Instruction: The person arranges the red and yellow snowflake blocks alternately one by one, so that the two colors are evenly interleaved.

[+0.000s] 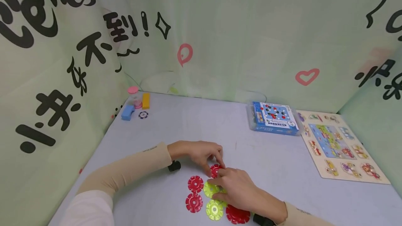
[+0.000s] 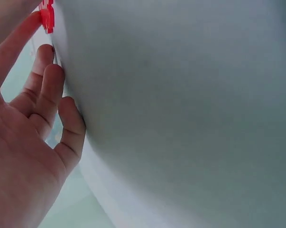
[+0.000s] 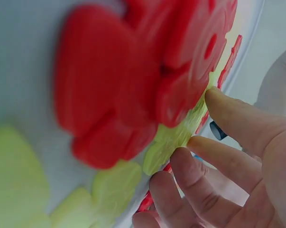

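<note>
In the head view, my left hand point(image 1: 202, 154) holds a small red notched plastic disc point(image 1: 215, 171) between thumb and index finger at the back of a group of such discs. The same red disc point(image 2: 48, 18) shows at the top of the left wrist view, with the other fingers loosely bent. My right hand point(image 1: 237, 187) spans a yellow-green notched disc point(image 1: 210, 189), thumb and index finger at its edges. Two red discs lie left of it, one at the back point(image 1: 195, 184) and one in front point(image 1: 194, 203). Nearer me are another yellow-green disc point(image 1: 215, 210) and a bigger red one point(image 1: 237, 215), partly under the right hand.
A blue boxed set point(image 1: 276, 118) and a wooden picture puzzle board point(image 1: 345, 149) lie at the back right. At the back left stand a pink-lidded jar point(image 1: 134, 98), a yellow block point(image 1: 146, 101), a blue block point(image 1: 127, 112) and a round chip point(image 1: 143, 114). Fabric walls enclose the table.
</note>
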Demonstrator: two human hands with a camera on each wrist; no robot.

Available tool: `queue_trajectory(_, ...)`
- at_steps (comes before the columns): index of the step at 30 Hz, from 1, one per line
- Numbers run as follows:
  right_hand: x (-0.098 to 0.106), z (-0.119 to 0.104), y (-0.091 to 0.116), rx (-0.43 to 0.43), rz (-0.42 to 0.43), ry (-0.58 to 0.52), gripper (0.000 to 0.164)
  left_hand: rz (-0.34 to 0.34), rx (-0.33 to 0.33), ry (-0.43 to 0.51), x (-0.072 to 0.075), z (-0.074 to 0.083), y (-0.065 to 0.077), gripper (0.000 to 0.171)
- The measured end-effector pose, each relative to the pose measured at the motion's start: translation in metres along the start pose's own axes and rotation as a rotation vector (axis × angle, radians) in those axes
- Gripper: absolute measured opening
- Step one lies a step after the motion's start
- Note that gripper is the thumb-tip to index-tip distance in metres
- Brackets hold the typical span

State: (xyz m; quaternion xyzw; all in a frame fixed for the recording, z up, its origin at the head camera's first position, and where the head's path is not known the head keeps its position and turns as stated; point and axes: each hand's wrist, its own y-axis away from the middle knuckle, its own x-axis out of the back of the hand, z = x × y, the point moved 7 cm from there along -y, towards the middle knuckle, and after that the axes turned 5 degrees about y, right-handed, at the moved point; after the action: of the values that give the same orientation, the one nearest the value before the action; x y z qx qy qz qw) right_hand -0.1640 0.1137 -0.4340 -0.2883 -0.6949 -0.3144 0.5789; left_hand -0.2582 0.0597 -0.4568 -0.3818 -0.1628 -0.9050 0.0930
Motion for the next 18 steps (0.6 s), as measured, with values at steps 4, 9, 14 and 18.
queue_trajectory(4, 0.0, -0.001, 0.001, 0.004, 0.019, 0.007, 0.045, 0.0, -0.011, -0.017, -0.001, 0.0, -0.001, 0.044)
queue_trajectory(9, 0.0, -0.002, 0.002, 0.008, 0.03, 0.013, 0.045, 0.031, -0.009, -0.04, 0.0, 0.002, 0.002, 0.042)
queue_trajectory(14, -0.001, -0.003, 0.003, 0.001, 0.023, 0.016, 0.044, 0.058, -0.027, -0.009, 0.0, 0.004, 0.008, 0.044)
queue_trajectory(18, -0.002, -0.003, 0.004, -0.006, 0.017, 0.022, 0.045, 0.073, -0.021, 0.003, 0.002, 0.001, 0.01, 0.046)
